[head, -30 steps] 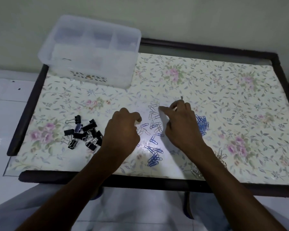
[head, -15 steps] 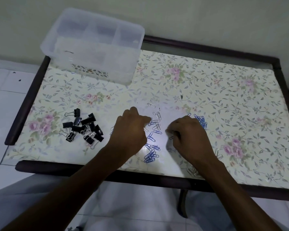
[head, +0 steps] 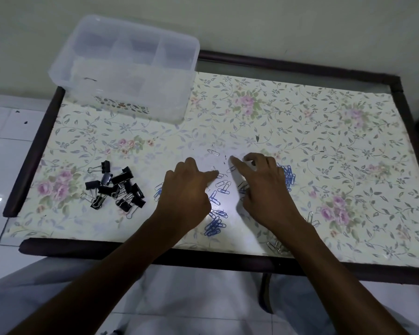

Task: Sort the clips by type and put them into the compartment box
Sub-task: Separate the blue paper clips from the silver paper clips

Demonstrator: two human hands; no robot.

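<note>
Loose paper clips [head: 221, 187] lie mid-table between both hands; black binder clips [head: 115, 188] are piled left. Left hand [head: 188, 192] and right hand [head: 264, 187] press extended fingers down, grasping nothing. Compartment box [head: 124, 68] stands on the floral table [head: 324, 131] at its far-left corner, against a pale wall [head: 276, 25].

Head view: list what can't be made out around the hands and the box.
- Clips under the left hand and right hand: both palms cover them.
- Whether either grip holds a clip: the undersides of the fingers are hidden.
- Contents of the compartment box: its frosted plastic walls blur the inside.
- Silver paper clips near the table's front edge: the right forearm partly hides them.
</note>
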